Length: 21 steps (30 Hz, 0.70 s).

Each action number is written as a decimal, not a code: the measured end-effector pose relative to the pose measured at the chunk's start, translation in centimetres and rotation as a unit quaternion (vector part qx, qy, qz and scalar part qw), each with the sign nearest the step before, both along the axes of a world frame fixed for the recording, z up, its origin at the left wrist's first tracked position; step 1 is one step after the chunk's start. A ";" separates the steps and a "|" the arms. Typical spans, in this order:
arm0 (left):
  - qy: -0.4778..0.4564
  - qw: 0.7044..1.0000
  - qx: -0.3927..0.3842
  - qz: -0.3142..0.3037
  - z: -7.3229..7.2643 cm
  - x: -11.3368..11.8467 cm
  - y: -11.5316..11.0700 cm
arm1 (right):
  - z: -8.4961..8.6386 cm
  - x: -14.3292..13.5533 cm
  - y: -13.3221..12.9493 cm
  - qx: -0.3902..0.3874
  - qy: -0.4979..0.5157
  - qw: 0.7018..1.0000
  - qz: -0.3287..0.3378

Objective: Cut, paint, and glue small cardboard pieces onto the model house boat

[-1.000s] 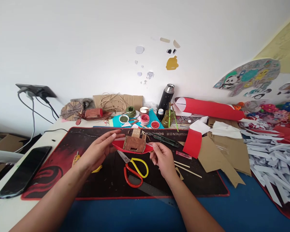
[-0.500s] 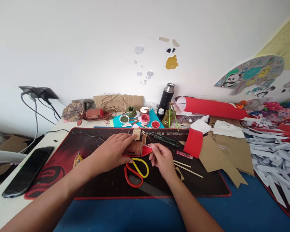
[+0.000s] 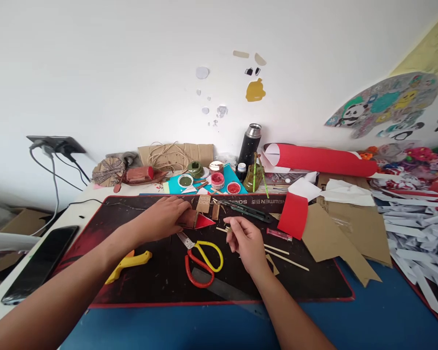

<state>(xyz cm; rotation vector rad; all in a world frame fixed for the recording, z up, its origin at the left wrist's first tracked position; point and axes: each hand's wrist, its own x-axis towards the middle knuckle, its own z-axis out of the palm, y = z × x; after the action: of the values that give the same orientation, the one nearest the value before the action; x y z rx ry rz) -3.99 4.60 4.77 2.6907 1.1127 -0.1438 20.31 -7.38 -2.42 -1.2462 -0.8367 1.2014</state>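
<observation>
My left hand (image 3: 164, 216) lies over a small brown cardboard boat model (image 3: 190, 221), its fingers closed around the far side. The model's pointed red end sticks out to the right. Away from it, my right hand (image 3: 245, 239) hovers with thumb and forefinger pinched and the other fingers curled; whether anything tiny is between them I cannot make out. Scissors (image 3: 204, 262) with one red and one yellow handle rest on the mat between my forearms. A yellow tool (image 3: 131, 265), partly hidden by my left forearm, looks like a glue gun.
Behind the hands are a green utility knife (image 3: 246, 210), paint pots (image 3: 217, 181) and a black flask (image 3: 250, 144). Thin wooden sticks (image 3: 286, 257), red paper (image 3: 293, 216) and cardboard (image 3: 324, 238) occupy the right. A phone (image 3: 40, 265) sits at left.
My right hand has let go of the model's red tip. My left hand has moved left with the model, uncovering part of the scissors' blades and more of the yellow tool.
</observation>
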 end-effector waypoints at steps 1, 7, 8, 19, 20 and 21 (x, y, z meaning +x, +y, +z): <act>0.010 1.000 -0.025 -0.012 0.3 0.0 0.2 | 0.1 0.0 0.0 0.001 -0.002 1.000 0.004; -0.086 0.993 -0.067 0.039 2.0 0.5 4.4 | 0.5 -0.1 -0.2 0.006 -0.016 1.000 0.026; -0.070 0.995 -0.032 0.061 1.9 1.1 5.5 | 0.5 -0.1 -0.2 0.006 -0.018 0.999 0.030; 0.138 0.984 0.051 0.102 -2.8 7.6 10.9 | 0.4 0.0 -0.4 0.022 -0.068 0.997 0.036; 0.143 0.983 0.052 0.104 -3.0 7.8 11.0 | 0.3 0.0 -0.5 0.023 -0.071 0.996 0.040; 0.148 0.982 0.052 0.107 -3.3 7.9 11.1 | 0.3 -0.1 -0.5 0.024 -0.076 0.996 0.043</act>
<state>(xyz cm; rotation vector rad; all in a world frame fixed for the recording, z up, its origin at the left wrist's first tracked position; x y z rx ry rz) 3.89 15.74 1.50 2.6758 1.5277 -0.4740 20.25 -7.88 -2.15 -1.2845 -1.0344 1.1581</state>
